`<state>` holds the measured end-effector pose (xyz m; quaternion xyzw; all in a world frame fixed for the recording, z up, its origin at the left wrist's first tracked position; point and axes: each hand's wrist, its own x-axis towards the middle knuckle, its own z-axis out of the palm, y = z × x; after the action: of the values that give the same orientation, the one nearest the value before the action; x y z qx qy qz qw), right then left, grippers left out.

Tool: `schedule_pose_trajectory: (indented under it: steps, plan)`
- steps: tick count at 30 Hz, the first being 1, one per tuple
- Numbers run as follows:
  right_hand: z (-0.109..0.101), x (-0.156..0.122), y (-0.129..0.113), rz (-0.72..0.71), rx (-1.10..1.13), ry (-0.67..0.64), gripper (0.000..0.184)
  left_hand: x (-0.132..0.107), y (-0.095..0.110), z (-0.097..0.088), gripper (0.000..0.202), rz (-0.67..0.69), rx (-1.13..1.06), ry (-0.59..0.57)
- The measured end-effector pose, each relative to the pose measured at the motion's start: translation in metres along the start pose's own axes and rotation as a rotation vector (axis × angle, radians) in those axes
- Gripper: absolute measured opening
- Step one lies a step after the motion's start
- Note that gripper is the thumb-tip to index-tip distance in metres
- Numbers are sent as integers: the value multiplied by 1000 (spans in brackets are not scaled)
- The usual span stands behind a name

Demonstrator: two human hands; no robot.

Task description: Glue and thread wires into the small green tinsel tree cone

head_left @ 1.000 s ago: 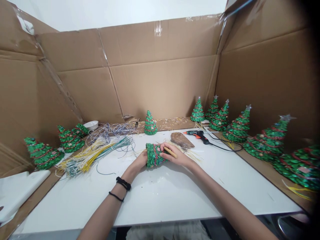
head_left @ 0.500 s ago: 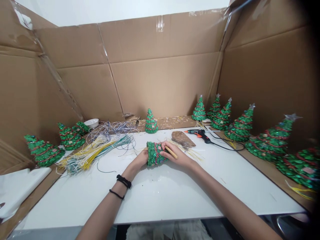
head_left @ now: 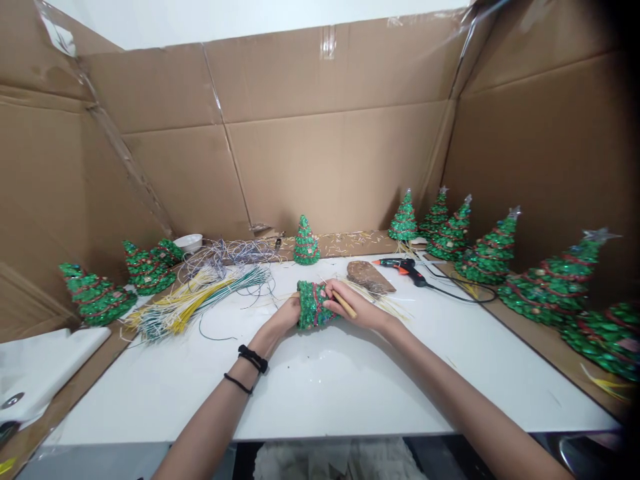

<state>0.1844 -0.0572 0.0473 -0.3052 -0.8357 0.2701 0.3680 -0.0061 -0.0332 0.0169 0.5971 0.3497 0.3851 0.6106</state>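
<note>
A small green Christmas tree ornament (head_left: 313, 308) with red garland lies on its side above the white table, between my two hands. My left hand (head_left: 289, 313) is closed around its open base end, and some fingers are hidden inside or behind it. In my right hand (head_left: 353, 305) is a wooden-handled tool (head_left: 345, 307), gripped like a pen, with a thin metal tip showing at the ornament's upper side. Fingers of that hand also touch the tree.
A bundle of yellow, white and green wires (head_left: 200, 300) lies left. Behind my right hand are a brown block (head_left: 370, 276) and a glue gun (head_left: 407, 269) with its cord. Several finished trees (head_left: 487, 250) line the right edge; another tree (head_left: 306, 241) stands at the back.
The whole view has shifted slightly, so things appear a little further right. Both hands keep their hold, and the tool's thin tip now shows more clearly.
</note>
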Motion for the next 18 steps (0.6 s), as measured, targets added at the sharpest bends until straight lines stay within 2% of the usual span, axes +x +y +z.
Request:
schedule_pose_trajectory:
  steps: [9,18]
  plan:
    - [-5,5,-2,-68,-154,-137,20,5,-9,-6,28,35,48,-9]
    - [-1,3,-5,-43,-243,-93,16,5,-5,-7,27,64,39,26]
